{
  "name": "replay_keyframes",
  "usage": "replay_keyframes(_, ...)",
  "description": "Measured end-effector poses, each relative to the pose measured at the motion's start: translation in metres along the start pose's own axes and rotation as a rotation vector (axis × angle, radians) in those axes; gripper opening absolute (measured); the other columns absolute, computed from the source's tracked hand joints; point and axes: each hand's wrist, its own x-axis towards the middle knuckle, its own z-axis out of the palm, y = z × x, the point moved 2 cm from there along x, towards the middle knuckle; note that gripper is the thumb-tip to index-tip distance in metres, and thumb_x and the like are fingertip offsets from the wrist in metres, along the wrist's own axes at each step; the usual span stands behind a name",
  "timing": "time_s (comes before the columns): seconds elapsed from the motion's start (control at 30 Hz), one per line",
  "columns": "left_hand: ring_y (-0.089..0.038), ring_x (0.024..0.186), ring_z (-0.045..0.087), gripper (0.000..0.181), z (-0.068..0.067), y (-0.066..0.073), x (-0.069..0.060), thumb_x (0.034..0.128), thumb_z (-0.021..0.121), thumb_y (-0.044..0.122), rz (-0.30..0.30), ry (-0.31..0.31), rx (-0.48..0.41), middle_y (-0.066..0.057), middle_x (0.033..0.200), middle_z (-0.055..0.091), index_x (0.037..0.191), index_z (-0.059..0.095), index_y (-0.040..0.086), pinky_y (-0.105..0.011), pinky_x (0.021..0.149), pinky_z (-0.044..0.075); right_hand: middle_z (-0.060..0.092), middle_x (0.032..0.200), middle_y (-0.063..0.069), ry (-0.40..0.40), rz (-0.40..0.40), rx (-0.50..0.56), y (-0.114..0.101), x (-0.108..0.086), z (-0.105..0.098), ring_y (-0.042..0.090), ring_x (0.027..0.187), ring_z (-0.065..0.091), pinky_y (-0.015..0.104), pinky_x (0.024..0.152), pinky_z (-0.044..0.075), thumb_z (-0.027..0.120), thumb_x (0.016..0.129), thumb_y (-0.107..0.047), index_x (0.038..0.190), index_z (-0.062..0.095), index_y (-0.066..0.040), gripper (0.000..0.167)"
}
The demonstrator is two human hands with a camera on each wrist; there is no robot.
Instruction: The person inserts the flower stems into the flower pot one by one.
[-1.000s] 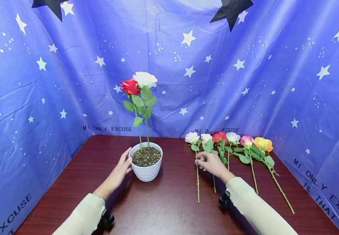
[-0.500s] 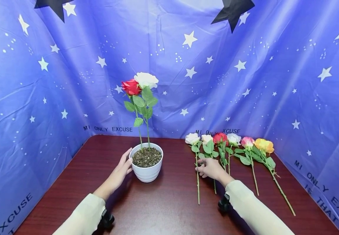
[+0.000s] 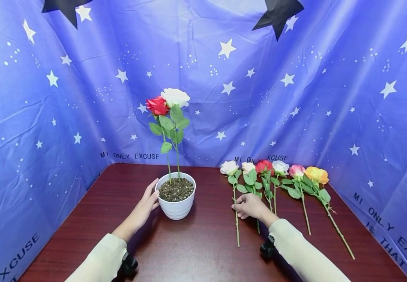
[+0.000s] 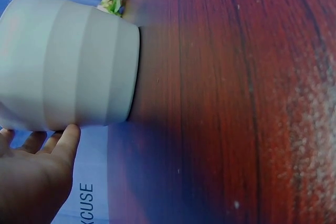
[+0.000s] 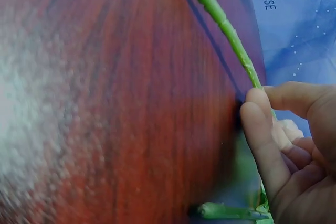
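A white ribbed flowerpot filled with soil stands left of centre, with a red rose and a white rose upright in it. My left hand touches the pot's left side with extended fingers; in the left wrist view those fingers lie against its wall. On the right, my right hand pinches the stem of the leftmost lying white rose. The right wrist view shows thumb and fingertips meeting on this green stem, whose lower end slants a little above the tabletop.
Right of the held rose lie a cream rose, a red rose, another white rose, a pink rose and a yellow rose. A blue star-patterned curtain encloses the dark red wooden table.
My right hand has slid down along the white rose's stem, toward me, and now pinches it. The flower has shifted slightly left. The left hand and the pot stay put.
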Motion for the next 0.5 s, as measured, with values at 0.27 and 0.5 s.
replay_keyframes(0.27, -0.042, 0.143, 0.021, 0.056, 0.0003, 0.0009, -0.0009, 0.111, 0.033, 0.024, -0.003, -0.003, -0.006, -0.025, 0.163, 0.006, 0.16, 0.011, 0.008, -0.058, 0.113, 0.027, 0.068, 0.074, 0.009, -0.028, -0.011, 0.055, -0.0003, -0.0024, -0.0007, 0.014, 0.06, 0.066, 0.032, 0.058, 0.06, 0.07, 0.093, -0.007, 0.09, 0.064, 0.005, 0.014)
replay_keyframes(0.5, -0.042, 0.143, 0.02, 0.056, 0.0007, -0.0003, -0.0004, 0.111, 0.033, 0.024, 0.0, 0.004, -0.007, -0.025, 0.163, 0.006, 0.16, 0.01, 0.007, -0.059, 0.113, 0.026, 0.068, 0.075, 0.01, -0.029, -0.025, 0.081, -0.0047, -0.0036, -0.0025, 0.016, 0.062, 0.066, 0.033, 0.06, 0.061, 0.071, 0.093, -0.01, 0.093, 0.064, 0.005, 0.017)
